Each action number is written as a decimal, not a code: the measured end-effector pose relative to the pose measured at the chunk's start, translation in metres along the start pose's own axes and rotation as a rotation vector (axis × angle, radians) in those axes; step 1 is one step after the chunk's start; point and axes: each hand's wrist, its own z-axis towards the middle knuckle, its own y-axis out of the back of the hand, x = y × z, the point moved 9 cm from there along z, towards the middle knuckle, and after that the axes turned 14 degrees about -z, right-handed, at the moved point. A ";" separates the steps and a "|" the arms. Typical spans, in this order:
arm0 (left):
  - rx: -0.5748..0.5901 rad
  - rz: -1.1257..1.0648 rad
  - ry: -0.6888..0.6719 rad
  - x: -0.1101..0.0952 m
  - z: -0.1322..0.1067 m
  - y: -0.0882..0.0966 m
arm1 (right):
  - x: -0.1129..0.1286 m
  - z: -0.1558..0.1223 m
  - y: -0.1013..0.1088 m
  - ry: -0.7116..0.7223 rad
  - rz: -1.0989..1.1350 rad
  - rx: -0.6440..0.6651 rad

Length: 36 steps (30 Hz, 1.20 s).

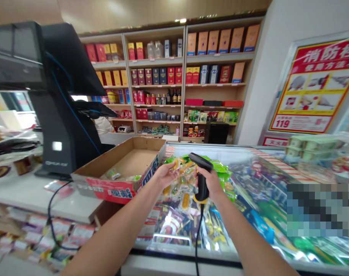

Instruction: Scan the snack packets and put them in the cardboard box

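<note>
My right hand (pixel 211 182) is wrapped round the handle of a black barcode scanner (pixel 202 184), its head tilted up and to the left. A black cable runs down from the yellow-ringed base of the scanner. To its left, my left hand (pixel 166 176) pinches a small clear-wrapped snack packet (pixel 176 164) with yellow-orange contents. Beneath both hands, several similar packets (pixel 186 200) lie in a pile on the glass top of a display freezer (pixel 174 245). Bright green packaging (pixel 220 168) sticks out behind the scanner.
An open cardboard box (pixel 111 188) with a few small packets inside stands at the left. Behind it rises a black checkout terminal (pixel 62 96) on a white counter (pixel 19 195). Egg cartons (pixel 309 147) sit at the right. Shelves (pixel 155 63) of boxed goods line the back wall.
</note>
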 end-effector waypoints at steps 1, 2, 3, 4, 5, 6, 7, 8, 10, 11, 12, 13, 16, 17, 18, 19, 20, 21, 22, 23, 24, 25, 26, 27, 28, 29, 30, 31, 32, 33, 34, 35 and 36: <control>-0.008 -0.012 -0.007 0.000 0.003 0.006 | 0.001 -0.001 -0.002 -0.002 -0.011 0.021; 0.000 -0.027 -0.002 0.000 0.005 0.010 | 0.001 -0.003 -0.005 -0.006 -0.026 0.049; 0.025 -0.043 0.016 0.001 0.007 0.012 | 0.002 -0.005 -0.009 -0.011 -0.045 0.080; 0.062 -0.058 0.045 0.002 0.008 0.013 | 0.002 -0.007 -0.012 -0.015 -0.070 0.113; 0.109 -0.074 0.076 0.003 0.008 0.013 | 0.003 -0.010 -0.016 -0.017 -0.103 0.145; 0.159 -0.091 0.100 0.003 0.007 0.011 | 0.003 -0.012 -0.020 -0.016 -0.140 0.177; 0.204 -0.108 0.110 0.002 0.006 0.009 | 0.003 -0.015 -0.024 -0.013 -0.177 0.208; 0.239 -0.125 0.102 0.000 0.005 0.007 | 0.003 -0.017 -0.027 -0.010 -0.209 0.238; 0.293 -0.136 0.066 -0.004 0.002 0.004 | 0.003 -0.020 -0.033 -0.004 -0.249 0.289; 0.317 -0.126 0.051 -0.005 0.001 0.002 | 0.002 -0.021 -0.034 -0.002 -0.255 0.303; 0.334 -0.110 0.036 -0.004 0.001 0.000 | 0.002 -0.021 -0.035 -0.001 -0.254 0.308; 0.338 -0.096 0.015 -0.004 0.001 -0.001 | 0.002 -0.021 -0.035 0.001 -0.250 0.305; 0.262 -0.083 -0.083 -0.004 0.007 0.004 | 0.002 -0.021 -0.035 0.018 -0.247 0.292; 0.226 -0.088 -0.130 -0.006 0.009 0.007 | 0.002 -0.021 -0.035 0.025 -0.252 0.296; 0.198 -0.093 -0.185 -0.009 0.011 0.010 | 0.001 -0.021 -0.037 0.031 -0.264 0.308; 0.181 -0.099 -0.247 -0.013 0.013 0.013 | 0.000 -0.022 -0.038 0.035 -0.280 0.320; 0.176 -0.105 -0.315 -0.018 0.013 0.014 | 0.000 -0.023 -0.039 0.039 -0.294 0.331; 0.175 -0.109 -0.383 -0.023 0.012 0.016 | 0.000 -0.023 -0.041 0.044 -0.305 0.339; 0.178 -0.110 -0.445 -0.028 0.011 0.017 | 0.000 -0.024 -0.042 0.047 -0.311 0.342; 0.186 -0.107 -0.493 -0.032 0.010 0.017 | -0.001 -0.024 -0.042 0.045 -0.313 0.342; 0.198 -0.100 -0.523 -0.035 0.008 0.017 | -0.001 -0.024 -0.042 0.041 -0.311 0.338; 0.209 -0.094 -0.539 -0.036 0.007 0.016 | -0.001 -0.024 -0.042 0.036 -0.309 0.333; 0.222 -0.092 -0.547 -0.036 0.006 0.015 | -0.002 -0.024 -0.042 0.030 -0.312 0.332; 0.236 -0.093 -0.549 -0.036 0.004 0.013 | -0.002 -0.024 -0.042 0.026 -0.320 0.330; 0.247 -0.097 -0.547 -0.035 0.003 0.011 | -0.002 -0.024 -0.042 0.024 -0.331 0.326; 0.254 -0.102 -0.543 -0.034 0.001 0.010 | -0.002 -0.024 -0.042 0.025 -0.342 0.322; 0.259 -0.104 -0.540 -0.033 0.000 0.008 | -0.003 -0.024 -0.041 0.027 -0.352 0.318; 0.263 -0.101 -0.538 -0.032 -0.002 0.006 | -0.003 -0.024 -0.041 0.026 -0.360 0.316; 0.267 -0.093 -0.536 -0.031 -0.003 0.005 | -0.003 -0.024 -0.041 0.028 -0.362 0.315; 0.275 -0.083 -0.536 -0.030 -0.005 0.003 | -0.004 -0.024 -0.041 0.031 -0.362 0.313; 0.285 -0.074 -0.539 -0.029 -0.006 0.001 | -0.004 -0.024 -0.041 0.036 -0.362 0.314; 0.298 -0.067 -0.542 -0.029 -0.008 0.000 | -0.004 -0.023 -0.041 0.040 -0.362 0.313; 0.310 -0.064 -0.544 -0.029 -0.009 -0.002 | -0.004 -0.022 -0.041 0.044 -0.361 0.310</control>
